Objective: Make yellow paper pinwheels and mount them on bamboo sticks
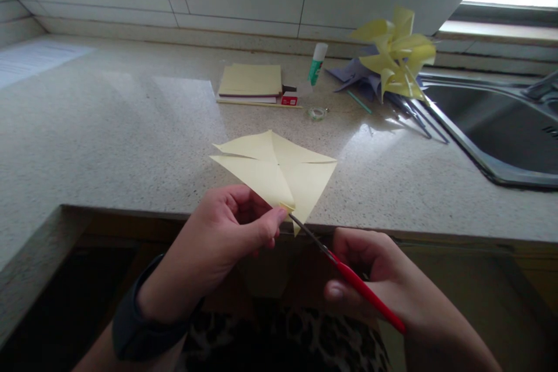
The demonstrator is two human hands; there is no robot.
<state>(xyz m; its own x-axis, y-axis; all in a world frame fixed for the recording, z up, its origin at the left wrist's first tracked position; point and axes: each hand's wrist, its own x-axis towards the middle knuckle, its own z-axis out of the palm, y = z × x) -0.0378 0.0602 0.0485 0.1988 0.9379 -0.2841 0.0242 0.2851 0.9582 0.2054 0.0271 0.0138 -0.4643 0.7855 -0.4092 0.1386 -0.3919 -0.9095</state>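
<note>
Nearest the camera, the right hand (370, 279) is closed around the grips of a pair of red-handled scissors with thin dark metal blades (349, 276); the fingers are curled through or about the handles, which the hand largely hides. The blades run up and to the left, and their tips meet the near corner of the paper. Whether the blades are parted or shut at the tip is too small to tell.

The left hand (231, 232), with a dark band at the wrist, is pinched shut: thumb and forefinger grip the near corner of a pale yellow square sheet of paper, creased along its diagonals and already slit from several corners toward the centre (279, 171). The sheet is held just above the front edge of the speckled grey stone worktop (108, 145), tilted away from the person.

Judgement on the step in hand: a cut along the diagonal crease is best made with the sheet held taut close to the blades, the blades following the crease, and stopping short of the centre so the flaps stay joined. The pinching fingertips sit very near the blade tips, which is the main risk.

Farther back lie a stack of pale yellow paper (250, 80), a small red box (289, 99), a small clear tape roll (317, 113) and a green-and-white glue stick (317, 63). Beyond these, to the right, a finished yellow paper pinwheel (394, 55) stands beside the stainless steel sink (501, 128).
</note>
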